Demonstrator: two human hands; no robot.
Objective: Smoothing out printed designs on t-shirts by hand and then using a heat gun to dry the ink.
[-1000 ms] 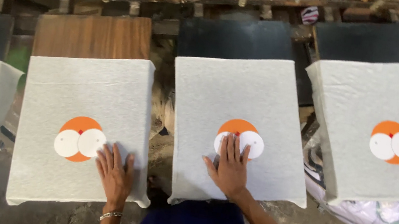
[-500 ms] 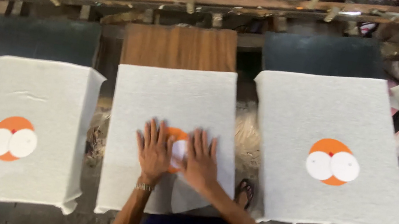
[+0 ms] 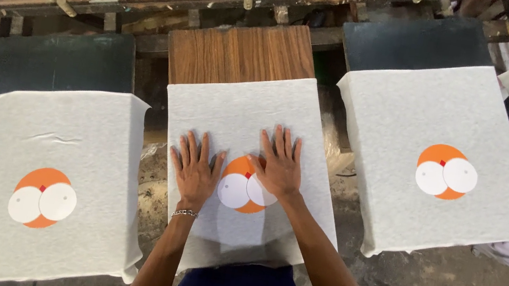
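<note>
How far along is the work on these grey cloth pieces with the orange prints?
Done, by the look of it: the left cloth and the right cloth each lie flat on their boards with an orange-and-white print. In hand: the left hand and right hand press flat on the middle cloth, beside its print. Left: cloths at both frame edges are only partly visible.

Five grey cloth pieces point(image 3: 241, 120) lie over boards, three of them showing an orange print with white circles point(image 3: 447, 172), and two hands point(image 3: 196, 171) press flat on the middle cloth.
</note>
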